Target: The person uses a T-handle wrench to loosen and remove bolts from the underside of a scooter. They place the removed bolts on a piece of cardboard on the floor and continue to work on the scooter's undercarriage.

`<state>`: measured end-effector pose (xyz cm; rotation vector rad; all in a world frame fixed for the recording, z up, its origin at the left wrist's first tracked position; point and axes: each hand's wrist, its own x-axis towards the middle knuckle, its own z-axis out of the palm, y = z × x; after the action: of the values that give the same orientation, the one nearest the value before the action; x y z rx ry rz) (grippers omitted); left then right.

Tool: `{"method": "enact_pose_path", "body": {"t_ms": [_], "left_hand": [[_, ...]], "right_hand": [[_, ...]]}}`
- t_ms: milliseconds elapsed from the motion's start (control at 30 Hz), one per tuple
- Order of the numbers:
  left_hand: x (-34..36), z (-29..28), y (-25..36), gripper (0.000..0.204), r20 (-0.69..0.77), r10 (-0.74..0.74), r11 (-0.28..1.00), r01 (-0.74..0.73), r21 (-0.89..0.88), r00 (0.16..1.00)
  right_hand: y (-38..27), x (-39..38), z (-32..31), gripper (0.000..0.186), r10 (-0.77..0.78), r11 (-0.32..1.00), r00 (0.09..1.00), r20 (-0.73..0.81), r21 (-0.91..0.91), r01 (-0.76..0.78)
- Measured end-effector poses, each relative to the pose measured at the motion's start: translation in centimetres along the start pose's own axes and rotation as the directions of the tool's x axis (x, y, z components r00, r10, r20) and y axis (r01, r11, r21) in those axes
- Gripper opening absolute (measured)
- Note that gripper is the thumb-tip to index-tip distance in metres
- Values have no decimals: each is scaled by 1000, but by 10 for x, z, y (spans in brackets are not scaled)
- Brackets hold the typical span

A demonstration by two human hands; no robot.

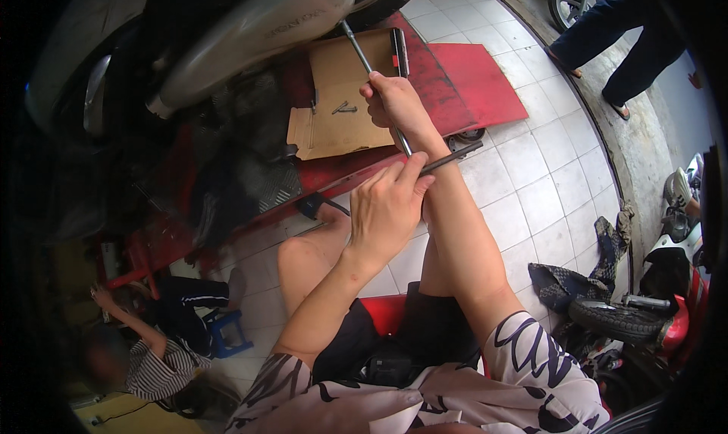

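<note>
My left hand (388, 210) is closed around the crossbar end of a long T-handle socket wrench (452, 158), whose dark bar sticks out to the right over my right forearm. Further up, my right hand (400, 106) wraps the steel shaft. The tip of the wrench reaches the lower edge of a silver motorcycle cover (262, 36); what it meets there is too small to make out. Below the shaft, a few small bolts (345, 108) lie on a flattened piece of brown cardboard (326, 139).
The cardboard rests on a red lift platform (485, 85) above white floor tiles. A dark patterned cloth (565, 284) and a motorcycle wheel (626, 322) are at the right. Another person in a striped shirt (161, 369) is at lower left, near a blue stool (227, 334). Someone's legs (644, 51) stand upper right.
</note>
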<state>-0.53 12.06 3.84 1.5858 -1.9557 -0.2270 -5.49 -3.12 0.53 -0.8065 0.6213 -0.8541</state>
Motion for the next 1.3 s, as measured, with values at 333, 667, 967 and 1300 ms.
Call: {"method": "enact_pose_path", "body": {"t_ms": [333,667,967,1300], "left_hand": [[4,-10,0,6,-218,81,993,-59,104,973],[8,-3,6,13,-270,20,999,-29,-29,963],[17,19,20,34,-293,-88,812,-103,-575,952],[13,-20,9,38,85,-86,677,121,-726,993]], "right_hand": [[-5,-5,30,37,-2,999,994,-113,33,6],[-9,-2,29,36,-102,982,969,-226,-181,61],[-18,-14,-4,25,-5,898,928,372,409,-160],[9,-24,-19,24,-217,786,781,585,579,-216]]}}
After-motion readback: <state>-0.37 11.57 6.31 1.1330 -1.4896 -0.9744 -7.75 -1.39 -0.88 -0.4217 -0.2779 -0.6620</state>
